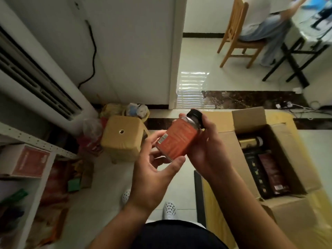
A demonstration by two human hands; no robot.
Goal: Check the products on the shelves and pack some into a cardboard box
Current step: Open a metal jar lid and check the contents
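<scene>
Jar [177,139], orange-labelled with a ribbed black cap [195,115], is held tilted in mid-air between both hands, cap pointing up and away. Left hand [152,169] cradles its base, fingers curled under; right hand [206,150] grips the neck end. The open cardboard box [287,159], matte brown and part-filled with dark packets [265,169], lies rightward on the yellow-covered surface [224,194], nearer the right hand. The jar's clear body is perhaps glass.
</scene>
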